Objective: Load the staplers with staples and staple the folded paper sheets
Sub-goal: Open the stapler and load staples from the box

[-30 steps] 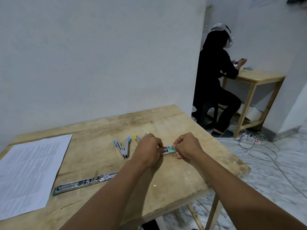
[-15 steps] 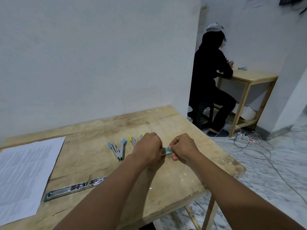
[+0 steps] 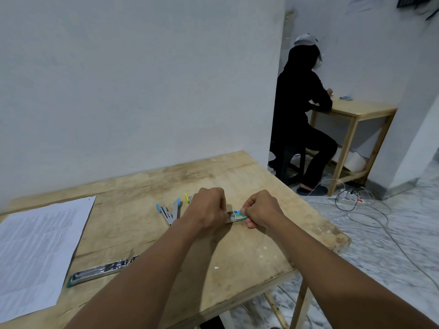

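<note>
**Grip state**
- The left grip (image 3: 209, 210) is clenched on the left end of a small box (image 3: 236, 216). Its fingers are curled over and hide that end.
- The right grip (image 3: 261, 210) pinches the right end of the same box between thumb and curled fingers.
- The two grips sit knuckles up, close together, with only the middle of the box showing between them.

**Location of the work items**
- The small box carries a green and blue label and has a grey side. It is held low over the right half of the counter (image 3: 237, 176). Whether it touches the surface cannot be told.
- A blue-tipped stapler (image 3: 169, 211) lies on the counter just left of the left grip, spread open in a V.
- A yellow-tipped stapler (image 3: 187, 198) lies beyond it, mostly hidden behind the left grip.
- A long metal stapler (image 3: 102, 271) lies flat near the front edge, between the left forearm and the paper sheets (image 3: 35, 252).
- The paper sheets are printed and lie flat at the left end of the counter, well apart from both grips.

**Surroundings**
- A white wall stands directly behind the counter.
- At the right rear, a person in black (image 3: 304, 115) sits at a second wooden table (image 3: 356, 110).
- A power strip (image 3: 351, 200) with loose cables lies on the tiled floor near that table.
</note>
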Motion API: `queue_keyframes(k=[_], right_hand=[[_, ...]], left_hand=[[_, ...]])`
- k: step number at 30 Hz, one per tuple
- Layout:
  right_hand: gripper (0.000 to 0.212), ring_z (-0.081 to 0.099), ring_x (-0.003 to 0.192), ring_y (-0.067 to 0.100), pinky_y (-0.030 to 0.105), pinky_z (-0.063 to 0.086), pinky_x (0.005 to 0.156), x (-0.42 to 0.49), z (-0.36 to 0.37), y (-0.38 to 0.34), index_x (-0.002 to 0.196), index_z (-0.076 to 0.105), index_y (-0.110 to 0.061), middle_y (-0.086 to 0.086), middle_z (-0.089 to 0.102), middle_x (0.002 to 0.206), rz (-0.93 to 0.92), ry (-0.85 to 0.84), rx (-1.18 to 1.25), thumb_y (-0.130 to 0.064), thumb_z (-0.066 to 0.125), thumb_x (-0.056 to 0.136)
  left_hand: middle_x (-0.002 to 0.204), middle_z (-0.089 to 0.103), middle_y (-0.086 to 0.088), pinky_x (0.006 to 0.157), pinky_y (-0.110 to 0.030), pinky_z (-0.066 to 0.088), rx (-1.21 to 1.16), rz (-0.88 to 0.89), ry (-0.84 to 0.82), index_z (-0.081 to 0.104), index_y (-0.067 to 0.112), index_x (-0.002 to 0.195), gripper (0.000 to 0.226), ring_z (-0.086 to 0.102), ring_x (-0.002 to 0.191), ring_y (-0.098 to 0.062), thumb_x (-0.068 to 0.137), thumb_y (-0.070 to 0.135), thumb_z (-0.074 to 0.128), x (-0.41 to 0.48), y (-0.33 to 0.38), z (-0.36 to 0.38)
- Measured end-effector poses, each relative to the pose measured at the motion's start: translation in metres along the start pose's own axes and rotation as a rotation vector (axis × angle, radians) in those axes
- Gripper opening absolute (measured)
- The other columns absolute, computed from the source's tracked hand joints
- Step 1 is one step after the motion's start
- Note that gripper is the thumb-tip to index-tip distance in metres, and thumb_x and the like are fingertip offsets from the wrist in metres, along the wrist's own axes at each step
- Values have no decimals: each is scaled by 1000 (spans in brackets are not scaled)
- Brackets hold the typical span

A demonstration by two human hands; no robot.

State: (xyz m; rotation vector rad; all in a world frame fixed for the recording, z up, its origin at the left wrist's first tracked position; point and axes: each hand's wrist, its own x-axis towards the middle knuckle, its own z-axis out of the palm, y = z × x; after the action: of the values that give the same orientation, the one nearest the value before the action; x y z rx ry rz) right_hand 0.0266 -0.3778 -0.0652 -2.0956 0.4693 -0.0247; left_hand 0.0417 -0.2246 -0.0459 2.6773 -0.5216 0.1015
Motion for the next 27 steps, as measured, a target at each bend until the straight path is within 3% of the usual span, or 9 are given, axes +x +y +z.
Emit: queue_keyframes(k=[4,8,10,12,14,18,21,27], right_hand=[[13,61,43,15,31,62,56,0,1,0,74,67,-9,10,68,66,1,3,-5,-9,73,85],[14,62,43,17,35,63,61,0,0,0,72,66,-8,11,67,64,-7,1,-3,-8,73,85],[13,61,41,15,31,62,57,-1,0,0,74,67,-7,11,67,64,-11,-2,-13,-8,73,85],[13,60,40,14,28,60,52,-2,-1,-1,74,67,-7,11,66,65,-15,-6,-26,-7,72,86],[13,59,40,15,28,59,51,-2,-1,-2,74,67,-7,12,66,67,-23,-8,-41,-7,72,86],[16,57,41,20,33,59,54,-3,-1,-2,71,68,-9,13,67,70,-50,-13,-120,-12,73,85],[17,57,42,20,31,58,54,-4,1,-4,70,68,-11,10,66,69,-73,-30,-149,-16,75,85],[9,56,39,16,26,53,57,-8,1,-7,86,65,-9,9,62,68,-128,-108,-164,-13,73,84]], left_hand=[[88,72,-2,59,-20,40,-172,-25,16,67,16,99,22,59,75,-11,80,6,63,-2,-7,-3],[90,71,-7,68,-26,44,-174,-119,61,71,6,89,21,61,82,-19,86,6,51,-3,-9,-6],[81,64,-10,67,-32,42,-144,-186,31,62,3,79,23,57,75,-25,92,10,44,-2,-11,-6],[68,48,-3,70,-34,39,-97,-259,-23,45,12,65,32,45,60,-18,96,18,39,0,-12,-4],[65,40,1,71,-33,41,-59,-309,-76,37,17,61,36,41,58,-16,97,27,39,2,-11,-2],[62,49,-5,51,-29,36,-24,-318,-145,52,9,62,33,51,62,-19,87,30,57,-1,-12,11],[71,60,-7,55,-29,41,-102,-339,-113,68,5,81,31,61,72,-24,83,36,65,2,-11,20],[81,64,-12,55,-28,39,-160,-322,-74,69,0,90,29,60,75,-25,86,28,62,8,-2,27]])
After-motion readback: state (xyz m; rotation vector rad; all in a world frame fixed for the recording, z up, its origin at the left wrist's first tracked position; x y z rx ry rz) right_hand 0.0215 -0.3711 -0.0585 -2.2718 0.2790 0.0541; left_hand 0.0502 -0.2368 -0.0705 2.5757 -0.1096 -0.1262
